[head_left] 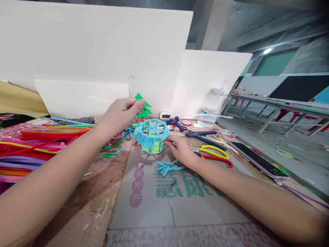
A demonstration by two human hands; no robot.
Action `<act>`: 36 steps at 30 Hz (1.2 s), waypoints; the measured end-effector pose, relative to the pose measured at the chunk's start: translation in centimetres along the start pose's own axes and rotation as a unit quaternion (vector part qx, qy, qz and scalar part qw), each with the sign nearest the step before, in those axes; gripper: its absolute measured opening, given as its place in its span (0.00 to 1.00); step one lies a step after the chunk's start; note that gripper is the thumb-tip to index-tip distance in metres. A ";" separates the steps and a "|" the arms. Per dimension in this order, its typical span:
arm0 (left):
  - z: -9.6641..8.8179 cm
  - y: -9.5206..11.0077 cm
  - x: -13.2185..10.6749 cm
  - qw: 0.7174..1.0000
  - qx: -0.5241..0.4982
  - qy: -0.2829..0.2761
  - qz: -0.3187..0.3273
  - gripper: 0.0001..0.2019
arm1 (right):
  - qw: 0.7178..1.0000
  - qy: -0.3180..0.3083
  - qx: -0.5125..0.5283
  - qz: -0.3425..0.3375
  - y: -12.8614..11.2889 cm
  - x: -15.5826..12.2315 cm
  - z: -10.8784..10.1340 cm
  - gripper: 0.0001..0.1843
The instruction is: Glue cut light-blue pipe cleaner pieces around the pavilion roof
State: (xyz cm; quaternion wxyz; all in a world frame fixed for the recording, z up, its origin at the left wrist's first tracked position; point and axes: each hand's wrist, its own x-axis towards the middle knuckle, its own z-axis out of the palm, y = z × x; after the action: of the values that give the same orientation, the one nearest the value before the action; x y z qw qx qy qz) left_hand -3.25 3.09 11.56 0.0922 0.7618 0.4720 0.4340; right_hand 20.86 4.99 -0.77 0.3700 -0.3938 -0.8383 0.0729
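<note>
A light-blue, wheel-shaped frame of fuzzy craft stems (pixel 156 127) with spokes, a fringe of short blue pieces along its left side and a yellow-green lower part is in the middle. My right hand (pixel 177 149) grips its right edge, fingers closed. Above its left side, my left hand (pixel 128 109) is closed in a pinch; whatever is between the fingertips is hidden. Behind that hand a green tiered pagoda model (pixel 144 111) is partly covered. Below the blue frame, several short cut blue pieces (pixel 166 168) lie on a printed grey sheet (pixel 144 219).
Bundles of colored craft stems (pixel 23 154) fill the left. A glue gun (pixel 176 123) and small clock (pixel 166 116) stand behind. Dark-blue pliers (pixel 205 137), red-and-yellow-handled pliers (pixel 214 152), a phone (pixel 257 159) and a plastic bottle (pixel 212 106) are on the right. White boards (pixel 102 44) rise behind.
</note>
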 end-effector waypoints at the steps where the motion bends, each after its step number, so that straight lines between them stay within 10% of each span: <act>1: -0.3 -0.2 0.1 1.000 0.026 -0.001 -0.001 0.21 | 1.000 0.005 0.000 0.001 0.1 0.0 0.0 0.10; 10: 0.0 -3.0 1.1 0.994 0.085 -0.069 -0.001 0.15 | 0.999 0.043 -0.001 -0.024 0.5 -0.1 0.0 0.15; 30: 0.2 -0.4 0.3 0.990 0.104 -0.060 0.071 0.14 | 1.000 0.021 -0.008 -0.012 0.0 -0.1 -0.3 0.09; 36: 0.8 -0.1 -0.1 0.968 0.109 -0.163 0.153 0.16 | 1.000 -0.001 0.004 0.014 0.1 0.0 -0.2 0.09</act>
State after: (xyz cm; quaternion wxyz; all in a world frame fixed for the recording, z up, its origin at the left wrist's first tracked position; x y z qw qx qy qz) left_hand -2.70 3.27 10.94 0.0170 0.8910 0.3728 0.2585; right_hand 21.08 5.03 -0.63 0.3696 -0.4038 -0.8329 0.0815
